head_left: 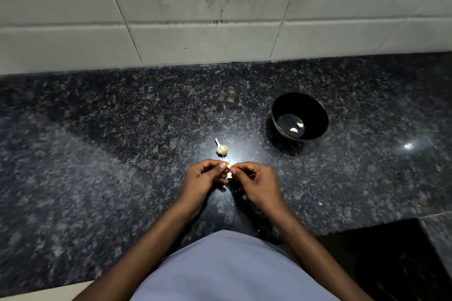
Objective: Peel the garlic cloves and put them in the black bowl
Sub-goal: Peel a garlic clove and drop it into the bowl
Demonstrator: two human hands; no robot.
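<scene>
Right now both hands meet just above the near middle of the dark speckled granite counter (97, 154), pinching one small garlic clove (229, 169) between them. The left hand (204, 178) has its fingers curled in, thumb and forefinger tips closed on the clove's left side; the right hand (259, 182) mirrors it, fingers curled with thumb and forefinger nipping the clove's right side, where a scrap of pale skin shows just below the fingertips. How much of the clove is already bare cannot be told, since the fingers hide most of it. Just beyond the hands, a little to the left, the rest of the garlic bulb (222, 149) lies on the counter with its thin white stalk pointing to the far left, apart from the hands. Farther off to the right sits the black bowl (315, 115), upright, with two peeled cloves (296, 127) lying close together on its bottom. A tiny pale fleck (320, 203) lies on the counter near the right wrist. Behind the counter rises a wall of pale tiles (195, 39), stained in the middle, and a grey-blue shirt (230, 269) fills the near edge of the view
</scene>
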